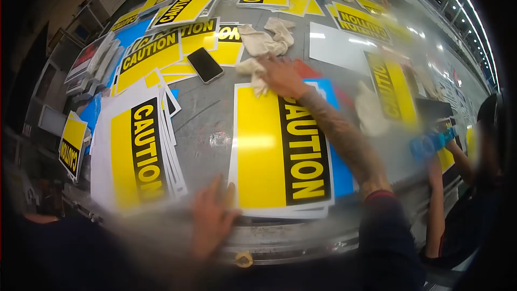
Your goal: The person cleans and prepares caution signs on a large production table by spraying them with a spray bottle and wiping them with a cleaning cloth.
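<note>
In front of me lies a stack of yellow and black caution signs, its sheets slightly out of line at the near edge. My right hand reaches over the stack's far edge, fingers closed on a cream cloth. Part of the cloth hangs over the top sign. At the stack's near left corner is my left hand, blurred, fingers apart and nothing in it. Blue sheet shows along the stack's right side, and something red lies partly hidden behind my right hand.
Another caution sign pile is at the left, with a phone beyond it. More cloths lie farther back. Co-workers stand across the table and at right, where a person's hand holds a blue bottle.
</note>
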The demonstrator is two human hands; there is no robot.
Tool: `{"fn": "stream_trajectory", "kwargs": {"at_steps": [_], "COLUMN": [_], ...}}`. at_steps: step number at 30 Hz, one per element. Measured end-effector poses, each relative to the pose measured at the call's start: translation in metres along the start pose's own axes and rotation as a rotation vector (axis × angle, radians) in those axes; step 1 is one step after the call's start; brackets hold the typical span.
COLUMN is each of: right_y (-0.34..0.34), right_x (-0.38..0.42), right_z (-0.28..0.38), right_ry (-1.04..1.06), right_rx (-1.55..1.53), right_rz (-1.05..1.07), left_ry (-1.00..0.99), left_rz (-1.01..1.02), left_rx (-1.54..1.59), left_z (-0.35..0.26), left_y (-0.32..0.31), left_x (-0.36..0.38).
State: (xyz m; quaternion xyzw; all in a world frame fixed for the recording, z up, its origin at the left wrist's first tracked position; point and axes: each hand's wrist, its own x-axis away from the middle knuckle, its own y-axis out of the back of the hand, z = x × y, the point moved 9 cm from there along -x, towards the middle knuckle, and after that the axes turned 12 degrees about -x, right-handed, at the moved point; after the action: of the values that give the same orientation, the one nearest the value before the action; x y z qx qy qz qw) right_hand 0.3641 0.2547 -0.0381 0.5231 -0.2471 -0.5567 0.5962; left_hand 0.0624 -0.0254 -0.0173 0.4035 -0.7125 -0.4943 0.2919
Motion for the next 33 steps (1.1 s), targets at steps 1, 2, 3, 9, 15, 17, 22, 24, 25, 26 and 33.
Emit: {"fn": "stream_trajectory", "kwargs": {"at_steps": [1,2,3,9,15,17,22,24,25,26,33], "right_y": [0.018,0.036,0.052,0.045,0.019,0.031,0.037,0.038,0.039,0.039,0.036], "right_x": [0.009,0.02,0.034,0.126,0.195,0.205,0.215,0.227,0.227,0.227,0.232], "right_z": [-0.016,-0.023,-0.029,0.019,0.167,0.209,0.192,0.186,0.186,0.187,0.191], "right_ry": [-0.097,-0.095,-0.091,0.075,0.303,0.359,0.24,0.192,0.189,0.188,0.296], "right_rx": [-0.056,-0.157,-0.26,-0.048,-0.144,-0.222,-0.292,-0.286,-0.286,-0.289,-0.297], "right_rz": [-0.003,-0.072,-0.136,0.158,0.485,0.599,0.603,0.591,0.589,0.583,0.448], "left_ry": [-0.008,-0.009,-0.006,-0.029,-0.036,-0.036,-0.235,-0.393,-0.505,-0.614,0.219], "left_rz": [0.006,0.005,0.006,0.03,0.001,-0.062,-0.114,0.167,0.35,0.538,0.108], "left_rx": [-0.006,-0.009,-0.01,0.003,-0.027,0.043,0.745,1.136,1.268,1.391,1.002], "left_z": [0.001,0.001,0.001,0.002,0.003,0.006,-0.04,-0.071,-0.087,-0.1,0.01], "left_y": [-0.001,-0.001,-0.002,0.0,-0.002,0.0,0.055,0.064,0.065,0.067,0.1], "left_x": [0.001,-0.001,-0.002,-0.007,-0.004,-0.001,0.036,0.065,0.08,0.098,0.022]}}
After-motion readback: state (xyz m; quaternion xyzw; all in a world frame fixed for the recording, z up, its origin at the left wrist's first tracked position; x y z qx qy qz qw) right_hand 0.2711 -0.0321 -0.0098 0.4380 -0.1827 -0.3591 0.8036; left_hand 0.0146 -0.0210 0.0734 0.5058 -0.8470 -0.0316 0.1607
